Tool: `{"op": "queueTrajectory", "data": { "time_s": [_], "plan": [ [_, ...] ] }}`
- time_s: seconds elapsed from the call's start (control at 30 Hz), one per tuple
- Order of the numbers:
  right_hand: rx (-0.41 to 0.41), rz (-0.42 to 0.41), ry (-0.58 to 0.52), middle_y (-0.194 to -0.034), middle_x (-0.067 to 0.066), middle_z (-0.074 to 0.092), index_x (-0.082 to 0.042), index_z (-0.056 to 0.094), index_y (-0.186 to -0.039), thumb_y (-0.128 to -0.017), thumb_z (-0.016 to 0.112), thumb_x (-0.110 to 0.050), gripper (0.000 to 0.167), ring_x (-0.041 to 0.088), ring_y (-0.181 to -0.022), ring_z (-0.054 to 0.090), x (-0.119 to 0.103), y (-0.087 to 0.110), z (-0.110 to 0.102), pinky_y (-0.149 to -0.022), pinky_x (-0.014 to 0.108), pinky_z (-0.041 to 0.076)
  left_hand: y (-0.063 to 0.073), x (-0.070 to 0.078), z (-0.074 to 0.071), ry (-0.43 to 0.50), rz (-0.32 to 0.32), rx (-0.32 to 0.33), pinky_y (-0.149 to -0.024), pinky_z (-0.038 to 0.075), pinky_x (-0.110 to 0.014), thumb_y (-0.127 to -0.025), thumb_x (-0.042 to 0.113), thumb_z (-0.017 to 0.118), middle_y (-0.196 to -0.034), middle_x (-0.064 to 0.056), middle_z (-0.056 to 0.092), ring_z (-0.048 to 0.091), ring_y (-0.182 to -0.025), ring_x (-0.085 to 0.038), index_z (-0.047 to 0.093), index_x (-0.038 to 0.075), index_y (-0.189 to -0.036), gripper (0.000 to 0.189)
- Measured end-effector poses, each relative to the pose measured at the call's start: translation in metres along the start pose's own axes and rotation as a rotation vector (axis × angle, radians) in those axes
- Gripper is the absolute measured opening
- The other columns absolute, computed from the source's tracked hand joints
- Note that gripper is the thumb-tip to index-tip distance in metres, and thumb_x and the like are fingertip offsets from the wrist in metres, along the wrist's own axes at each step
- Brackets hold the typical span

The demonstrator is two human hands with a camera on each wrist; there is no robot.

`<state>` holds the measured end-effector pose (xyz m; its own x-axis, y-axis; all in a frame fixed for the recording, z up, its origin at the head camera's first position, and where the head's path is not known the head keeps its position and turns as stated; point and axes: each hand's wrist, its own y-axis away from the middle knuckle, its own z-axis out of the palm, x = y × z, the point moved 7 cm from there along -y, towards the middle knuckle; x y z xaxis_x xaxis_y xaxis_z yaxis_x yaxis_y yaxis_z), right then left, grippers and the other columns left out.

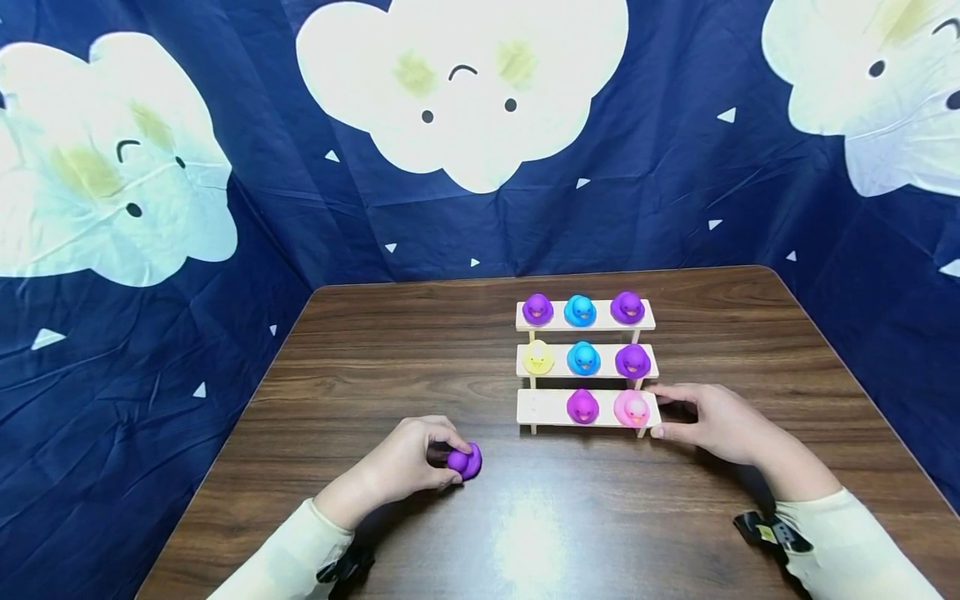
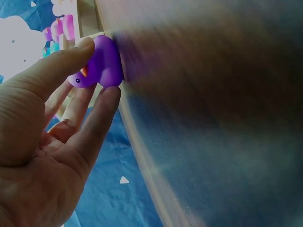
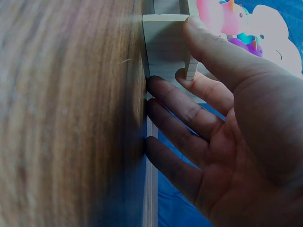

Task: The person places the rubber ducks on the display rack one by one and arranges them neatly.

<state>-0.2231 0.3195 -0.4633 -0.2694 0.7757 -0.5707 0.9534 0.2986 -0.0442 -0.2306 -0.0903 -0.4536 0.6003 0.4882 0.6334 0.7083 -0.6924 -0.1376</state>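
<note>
In the head view, my left hand (image 1: 408, 454) pinches a purple rubber duck (image 1: 471, 461) close over the table, left of a tiered wooden stand (image 1: 551, 421). Thumb and fingers grip its sides in the left wrist view, where the duck's (image 2: 111, 61) orange beak and one eye show. My right hand (image 1: 723, 421) grips the right end of the stand's lowest tier. Seen from the right wrist, its thumb and index finger hold the end of the pale wood board (image 3: 165, 35), and the other fingers extend along the tabletop.
Rubber ducks line three tiers: purple (image 1: 537, 311), blue (image 1: 581, 312) and purple on top; yellow (image 1: 538, 358), blue and purple in the middle; magenta (image 1: 582, 407) and pink (image 1: 632, 409) below. The lowest tier's left end is bare. A blue cloth (image 1: 300, 217) surrounds the wooden table (image 1: 390, 350).
</note>
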Motion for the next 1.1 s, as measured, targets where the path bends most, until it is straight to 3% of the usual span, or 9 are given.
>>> {"op": "queueTrajectory", "data": {
  "time_s": [0.27,0.5,0.73,0.9,1.1],
  "plan": [
    [0.001,-0.004,0.003,-0.125,0.004,0.074,-0.013,0.067,-0.141,-0.089,0.082,-0.048,0.064,0.024,-0.11,0.066,-0.002,0.0,-0.001,-0.093,0.052,0.054,0.0,0.0,0.0,0.003,0.003,0.006,-0.092,0.058,-0.029,-0.078,0.011,0.094,-0.1,0.012,0.07,0.066,-0.097,-0.005,0.082,0.015,-0.106,0.031],
    [0.004,-0.013,-0.008,-0.125,0.005,0.074,-0.012,0.068,-0.14,-0.09,0.083,-0.045,0.062,0.027,-0.113,0.066,-0.003,0.0,-0.001,-0.095,0.056,0.054,0.0,0.0,0.001,0.124,-0.026,0.003,-0.075,0.063,-0.029,-0.082,0.007,0.09,-0.099,0.004,0.069,0.071,-0.082,-0.009,0.081,0.009,-0.111,0.03],
    [0.004,-0.012,-0.004,-0.125,0.005,0.074,-0.012,0.068,-0.14,-0.089,0.083,-0.045,0.063,0.027,-0.113,0.066,-0.004,0.001,-0.001,-0.095,0.055,0.054,-0.004,0.005,-0.004,0.06,-0.014,0.049,-0.091,0.059,-0.031,-0.082,0.015,0.092,-0.1,0.01,0.07,0.067,-0.096,-0.008,0.082,0.015,-0.11,0.03],
    [0.003,-0.011,-0.004,-0.125,0.005,0.074,-0.012,0.068,-0.141,-0.089,0.084,-0.045,0.063,0.028,-0.115,0.066,-0.003,0.001,-0.001,-0.096,0.056,0.054,-0.008,0.006,-0.004,0.102,-0.027,0.078,-0.092,0.06,-0.03,-0.082,0.014,0.092,-0.104,0.01,0.072,0.07,-0.099,-0.01,0.081,0.015,-0.11,0.03],
    [0.002,-0.006,-0.005,-0.126,0.005,0.074,-0.013,0.068,-0.141,-0.089,0.083,-0.047,0.064,0.029,-0.117,0.065,-0.002,0.0,-0.001,-0.097,0.058,0.053,-0.014,0.01,-0.007,0.087,-0.01,0.149,-0.089,0.061,-0.032,-0.081,0.018,0.093,-0.103,0.011,0.074,0.071,-0.096,-0.009,0.079,0.019,-0.108,0.031]
  ]
}}
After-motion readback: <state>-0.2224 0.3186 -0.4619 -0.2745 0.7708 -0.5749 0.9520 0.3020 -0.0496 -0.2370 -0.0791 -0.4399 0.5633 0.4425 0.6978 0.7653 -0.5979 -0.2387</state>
